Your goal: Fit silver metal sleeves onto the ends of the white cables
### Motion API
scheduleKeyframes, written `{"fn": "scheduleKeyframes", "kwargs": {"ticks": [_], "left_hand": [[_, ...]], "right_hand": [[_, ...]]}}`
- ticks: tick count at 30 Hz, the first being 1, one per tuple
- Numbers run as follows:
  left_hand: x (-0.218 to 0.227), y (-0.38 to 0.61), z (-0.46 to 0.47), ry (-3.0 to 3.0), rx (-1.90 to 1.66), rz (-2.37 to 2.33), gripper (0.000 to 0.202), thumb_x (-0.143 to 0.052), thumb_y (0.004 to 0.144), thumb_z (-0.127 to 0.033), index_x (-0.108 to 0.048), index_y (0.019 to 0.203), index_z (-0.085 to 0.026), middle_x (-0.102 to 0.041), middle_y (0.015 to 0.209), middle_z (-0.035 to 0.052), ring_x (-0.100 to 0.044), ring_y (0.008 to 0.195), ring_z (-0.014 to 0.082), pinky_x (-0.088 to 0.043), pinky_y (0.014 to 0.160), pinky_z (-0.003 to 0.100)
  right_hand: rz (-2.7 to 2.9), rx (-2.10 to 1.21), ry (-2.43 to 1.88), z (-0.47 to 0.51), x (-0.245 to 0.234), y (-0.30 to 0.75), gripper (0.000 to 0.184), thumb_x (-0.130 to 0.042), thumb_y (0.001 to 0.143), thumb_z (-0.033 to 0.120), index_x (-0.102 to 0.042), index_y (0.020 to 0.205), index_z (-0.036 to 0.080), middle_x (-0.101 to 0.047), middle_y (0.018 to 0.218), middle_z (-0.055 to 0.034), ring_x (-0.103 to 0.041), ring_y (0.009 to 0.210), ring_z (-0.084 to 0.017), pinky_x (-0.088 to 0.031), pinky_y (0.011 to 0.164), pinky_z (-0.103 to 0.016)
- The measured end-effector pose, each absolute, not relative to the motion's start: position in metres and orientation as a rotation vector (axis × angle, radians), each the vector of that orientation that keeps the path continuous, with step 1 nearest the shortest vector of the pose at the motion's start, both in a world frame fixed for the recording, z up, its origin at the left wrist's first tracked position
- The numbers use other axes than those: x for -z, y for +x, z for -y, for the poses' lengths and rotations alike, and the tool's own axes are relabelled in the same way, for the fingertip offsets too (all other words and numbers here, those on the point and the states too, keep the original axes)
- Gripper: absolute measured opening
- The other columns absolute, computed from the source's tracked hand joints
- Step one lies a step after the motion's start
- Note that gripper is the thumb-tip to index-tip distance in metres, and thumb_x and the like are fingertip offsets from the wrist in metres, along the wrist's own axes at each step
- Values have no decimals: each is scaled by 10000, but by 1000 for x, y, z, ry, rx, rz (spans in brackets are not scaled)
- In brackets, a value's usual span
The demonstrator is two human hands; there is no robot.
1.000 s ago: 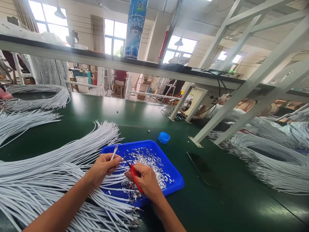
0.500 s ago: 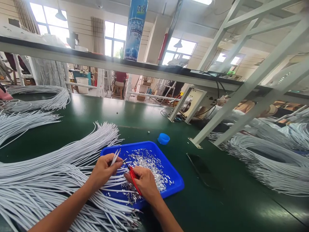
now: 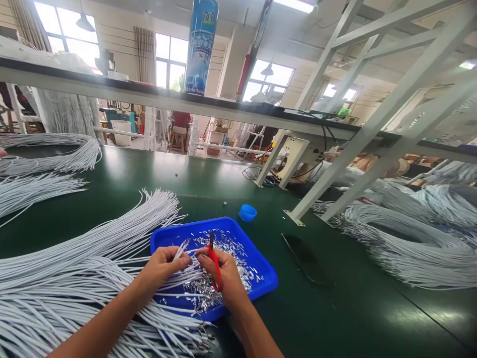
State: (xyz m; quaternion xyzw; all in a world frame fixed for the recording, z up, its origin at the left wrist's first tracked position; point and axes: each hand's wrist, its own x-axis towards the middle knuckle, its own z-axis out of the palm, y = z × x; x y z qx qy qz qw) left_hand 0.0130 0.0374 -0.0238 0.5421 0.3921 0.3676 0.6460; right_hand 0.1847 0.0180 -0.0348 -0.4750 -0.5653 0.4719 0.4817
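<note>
Over a blue tray (image 3: 257, 294), my left hand (image 3: 167, 264) is closed on the ends of white wires (image 3: 182, 248), their tips pointing up. My right hand (image 3: 223, 271) grips red-handled scissors (image 3: 215, 266), whose dark blades point upward away from the wires. The thumb and finger of that hand meet close to the left fingertips; whether they also pinch a wire end is too small to tell. Small shiny metal pieces (image 3: 208, 293) lie scattered in the tray. A thick bundle of white wires (image 3: 112, 238) reaches in from the left, some ends resting over the tray.
Beyond the tray is a blue cap (image 3: 247, 213); a dark phone (image 3: 303, 256) lies to its right. Coiled white wires (image 3: 391, 248) sit at far right near metal frame legs (image 3: 328, 169). A blue spray can (image 3: 201, 49) stands on the raised shelf (image 3: 149, 94).
The scissors have swung from pointing at the wire tips to pointing upward. My right thumb and finger have come up close to my left fingertips. The view has shifted slightly.
</note>
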Motion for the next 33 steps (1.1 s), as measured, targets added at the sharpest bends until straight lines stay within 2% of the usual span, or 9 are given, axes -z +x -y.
{"fn": "scheduleKeyframes", "kwargs": {"ticks": [2,7,11,15,18,21,24,30,33], "left_hand": [[25,15,-35,1320,-800,-904,329,-646,694,-445,-570,651,-128,-462,556,-43,-376,517,86,-289,520,205],[30,16,-33,1514,-834,-1123,371,-635,673,-474,-540,545,-140,-395,505,-52,-345,502,98,-260,486,217],[29,15,-34,1543,-893,-1031,291,-666,668,-412,-611,619,-130,-428,549,-47,-361,523,94,-277,504,211],[28,16,-35,1309,-889,-980,273,-759,575,-344,-653,699,-124,-499,569,-39,-400,521,83,-301,518,206],[23,15,-34,1124,-836,-914,336,-764,577,-361,-671,796,-125,-562,613,-13,-458,541,96,-330,538,217],[16,12,-33,1088,-805,-871,295,-729,630,-390,-673,727,-117,-533,538,-25,-414,485,74,-282,487,204],[13,10,-36,1100,-900,-908,255,-779,573,-333,-670,663,-121,-543,504,-32,-424,480,70,-287,494,200],[11,9,-40,1045,-950,-914,280,-756,600,-354,-676,744,-128,-615,607,2,-449,475,69,-257,464,200],[10,8,-39,1040,-943,-894,281,-744,617,-352,-668,758,-121,-591,605,-5,-437,478,64,-266,480,203]], "right_hand": [[1358,-1157,-1122,-15,38,178,261,-581,749,410,-618,721,153,-473,575,20,-400,528,-108,-330,512,-232],[1417,-685,-1133,-9,38,170,246,-614,697,336,-511,532,185,-477,584,-7,-423,618,-150,-348,570,-264],[1093,-954,-1054,-16,30,184,321,-521,772,443,-454,571,202,-399,525,31,-408,514,-126,-365,515,-258],[809,-1115,-974,-24,28,199,361,-622,711,468,-441,567,190,-388,522,50,-375,486,-95,-330,493,-233],[1088,-1117,-1120,-22,32,199,368,-582,748,499,-528,596,167,-425,531,35,-370,498,-97,-297,489,-232],[1439,-997,-1207,-19,33,195,300,-605,739,465,-589,699,169,-492,623,19,-439,584,-121,-327,538,-231],[1688,-839,-1281,-18,30,193,237,-601,756,418,-600,762,181,-547,710,6,-486,654,-137,-348,581,-231],[1943,-640,-1398,-17,27,194,282,-581,771,397,-569,607,168,-520,622,9,-453,592,-124,-301,539,-226],[1968,-597,-1430,-17,30,193,330,-592,760,373,-490,520,171,-477,558,29,-414,537,-106,-255,503,-224]]}}
